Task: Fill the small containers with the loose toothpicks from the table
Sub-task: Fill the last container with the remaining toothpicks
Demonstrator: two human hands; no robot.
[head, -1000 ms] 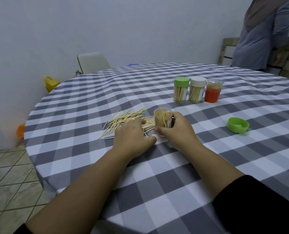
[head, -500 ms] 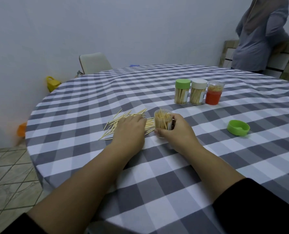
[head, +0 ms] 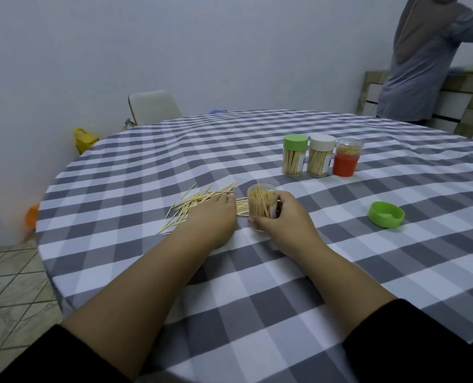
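- Round and wide, the table (head: 285, 313) wore a grey-and-white checked cloth and stood against a pale wall.
- Near its middle, my right hand (head: 285, 225) curled round the open clear container (head: 260, 201), thumb on the near side, fingers on the right; it stood upright on the cloth, well filled with toothpicks.
- Just left of it lay the loose toothpicks (head: 199, 201), a scattered pile fanning to the left.
- My left hand (head: 211, 221) rested palm down on the pile's near right part, fingers laid out fairly flat over the sticks; I could not tell whether any were pinched beneath.
- Farther off to the right stood three containers in a row, touching or nearly so: a green-lidded container (head: 294, 156), a white-lidded container (head: 321, 156) and an orange container (head: 347, 158).
- A loose green lid (head: 385, 214) lay alone on the right, well apart.
- Beyond the far edge stood a chair (head: 153, 106); another person (head: 428, 56) stood at the far right.
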